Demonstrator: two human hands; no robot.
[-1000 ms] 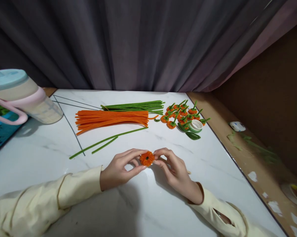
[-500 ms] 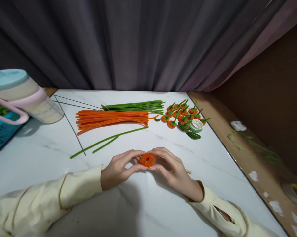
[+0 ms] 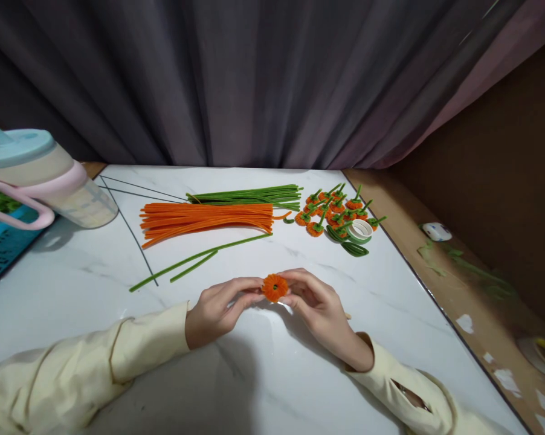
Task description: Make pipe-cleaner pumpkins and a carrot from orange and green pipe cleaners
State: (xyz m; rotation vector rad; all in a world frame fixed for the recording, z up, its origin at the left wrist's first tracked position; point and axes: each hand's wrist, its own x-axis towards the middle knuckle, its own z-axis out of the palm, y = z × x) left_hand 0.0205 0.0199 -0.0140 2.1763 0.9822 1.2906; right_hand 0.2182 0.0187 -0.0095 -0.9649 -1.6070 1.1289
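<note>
Pinching: right hand (image 3: 320,308), thumb and forefinger parted by little more than the flower (image 3: 275,287), closed on its right edge.
Left hand (image 3: 218,309): thumb and forefinger almost together at the flower's left edge; whether they grip it, I cannot tell.
Flower: between both hands, over the table (image 3: 390,290); orange face and dark centre turned up toward the viewer, outline round, axis running through that centre.
Green stems (image 3: 193,266): two beyond the left hand, slanting from near left to far right.
Orange bundle (image 3: 204,217): farther out, long axis sideways.
Green bundle (image 3: 249,196): just behind, also sideways.
Stemmed flowers (image 3: 315,229): clustered right of the bundles, stems mostly up and rightward.
Leaves (image 3: 354,249): at the cluster's near edge, beside a white ring (image 3: 351,231).
Cup (image 3: 64,187): far left.
Curtain (image 3: 236,84): behind everything.
</note>
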